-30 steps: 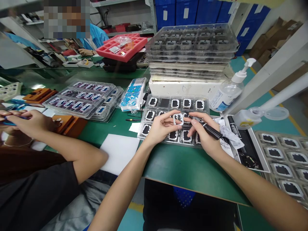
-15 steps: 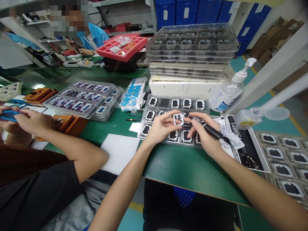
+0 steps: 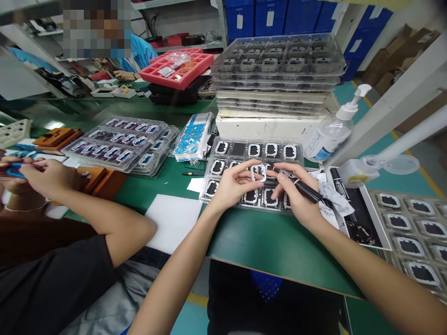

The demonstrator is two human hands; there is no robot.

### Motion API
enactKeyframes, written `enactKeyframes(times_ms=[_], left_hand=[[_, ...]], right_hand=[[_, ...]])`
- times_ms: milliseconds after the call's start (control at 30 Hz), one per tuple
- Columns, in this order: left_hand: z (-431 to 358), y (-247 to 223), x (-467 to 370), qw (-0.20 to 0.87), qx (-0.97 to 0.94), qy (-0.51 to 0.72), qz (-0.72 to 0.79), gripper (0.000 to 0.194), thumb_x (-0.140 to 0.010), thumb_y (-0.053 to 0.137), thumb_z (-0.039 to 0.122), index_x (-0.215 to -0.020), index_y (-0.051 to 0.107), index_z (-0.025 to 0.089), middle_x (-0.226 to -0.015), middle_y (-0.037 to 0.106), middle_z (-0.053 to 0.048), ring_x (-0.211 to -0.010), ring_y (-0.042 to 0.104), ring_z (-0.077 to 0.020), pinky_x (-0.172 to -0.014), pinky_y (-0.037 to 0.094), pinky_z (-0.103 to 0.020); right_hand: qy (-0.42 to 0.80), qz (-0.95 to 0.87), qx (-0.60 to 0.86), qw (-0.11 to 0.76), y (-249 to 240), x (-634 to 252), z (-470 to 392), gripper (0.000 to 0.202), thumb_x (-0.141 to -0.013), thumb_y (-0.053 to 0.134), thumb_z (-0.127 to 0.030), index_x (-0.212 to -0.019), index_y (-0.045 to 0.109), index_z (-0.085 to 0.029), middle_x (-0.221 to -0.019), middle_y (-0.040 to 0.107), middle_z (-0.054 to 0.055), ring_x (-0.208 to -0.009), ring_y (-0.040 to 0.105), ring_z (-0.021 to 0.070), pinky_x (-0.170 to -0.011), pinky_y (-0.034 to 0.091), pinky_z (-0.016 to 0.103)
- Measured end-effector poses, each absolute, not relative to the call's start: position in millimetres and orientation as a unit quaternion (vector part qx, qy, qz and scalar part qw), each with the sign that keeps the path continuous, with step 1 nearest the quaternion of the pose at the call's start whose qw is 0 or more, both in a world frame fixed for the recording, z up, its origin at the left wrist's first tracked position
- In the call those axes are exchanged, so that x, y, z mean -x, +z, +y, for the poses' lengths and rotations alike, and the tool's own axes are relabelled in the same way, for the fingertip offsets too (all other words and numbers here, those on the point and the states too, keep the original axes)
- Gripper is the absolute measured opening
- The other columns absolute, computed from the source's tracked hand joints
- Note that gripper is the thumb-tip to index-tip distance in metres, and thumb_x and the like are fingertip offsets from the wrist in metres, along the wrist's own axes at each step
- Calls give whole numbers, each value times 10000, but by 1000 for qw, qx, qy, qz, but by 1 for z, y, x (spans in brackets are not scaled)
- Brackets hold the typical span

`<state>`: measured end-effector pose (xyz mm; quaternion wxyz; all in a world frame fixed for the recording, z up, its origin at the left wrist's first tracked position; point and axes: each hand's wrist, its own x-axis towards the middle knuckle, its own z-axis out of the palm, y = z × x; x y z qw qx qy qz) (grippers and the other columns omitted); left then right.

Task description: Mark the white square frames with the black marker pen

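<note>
My left hand [image 3: 233,185] pinches a small silver-white square frame [image 3: 258,173] with rounded corners between thumb and fingers. In my right hand [image 3: 295,197] is a black marker [image 3: 304,188], its front end close to the right side of the frame. Both hands hover over a clear plastic tray [image 3: 228,203] whose compartments hold similar frames with dark centres. One compartment in the back row shows no white frame. My hands and the marker partly hide the middle and right of the tray.
Stacked trays [image 3: 275,77] stand behind on a white box [image 3: 265,129]. Right are a pump bottle [image 3: 331,135], a second bottle [image 3: 361,171] and another parts tray [image 3: 408,223]. At left, a co-worker's arm [image 3: 115,218] reaches beside a white foam sheet [image 3: 172,221].
My hands, the frame and the marker have hardly moved. The co-worker's hands at the left have shifted slightly with the blue item.
</note>
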<state>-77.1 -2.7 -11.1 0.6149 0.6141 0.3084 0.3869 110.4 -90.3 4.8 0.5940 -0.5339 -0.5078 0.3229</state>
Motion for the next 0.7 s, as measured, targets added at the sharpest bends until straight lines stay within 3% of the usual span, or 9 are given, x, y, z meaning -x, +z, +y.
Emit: enactKeyframes(times_ms=[267, 700], left_hand=[[-4, -11, 76, 616, -615, 387, 305, 717, -721, 991, 357, -1366, 725, 197, -969, 836, -61, -800, 734, -160, -767, 597, -280], [-3, -11, 77, 616, -618, 385, 299, 691, -732, 986, 354, -1351, 720, 202, -963, 824, -53, -765, 718, -135, -752, 592, -258]], right_hand=[[305, -519, 527, 600, 7, -110, -89, 322, -976, 757, -508, -1195, 742, -271, -749, 758, -35, -570, 735, 184, -675, 623, 388], [310, -521, 512, 608, 0, -109, -88, 342, -964, 772, -468, -1239, 723, -270, -1145, 824, 44, -591, 712, 128, -614, 626, 329]])
